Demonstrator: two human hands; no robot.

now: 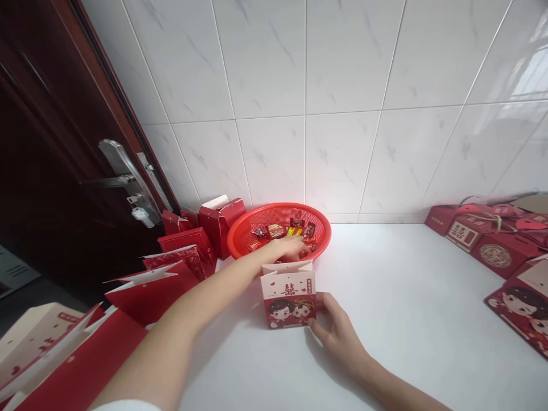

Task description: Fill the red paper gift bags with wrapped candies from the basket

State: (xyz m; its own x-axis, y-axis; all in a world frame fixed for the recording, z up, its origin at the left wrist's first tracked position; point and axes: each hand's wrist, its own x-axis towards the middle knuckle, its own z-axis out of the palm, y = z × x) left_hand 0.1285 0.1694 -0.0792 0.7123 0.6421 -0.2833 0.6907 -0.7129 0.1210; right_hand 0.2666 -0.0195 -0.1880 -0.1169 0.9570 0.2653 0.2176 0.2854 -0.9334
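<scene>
An open-topped red and cream gift box (289, 313), printed with two cartoon figures, stands upright on the white table. My right hand (336, 328) grips its right side, thumb at the front lower corner and fingers behind. Beyond the box sits a red plastic basket (243, 221) with small wrapped candies (277, 230) in it. My left hand (291, 246) reaches over the basket's near rim, palm down, with curled fingers among the candies. What those fingertips hold, if anything, is hidden.
Several open red gift boxes (149, 292) line the left side, beside a dark door with a metal handle (124, 180). Closed red boxes (499, 251) are grouped at the right. A tiled wall (342, 160) backs the white table (411, 319).
</scene>
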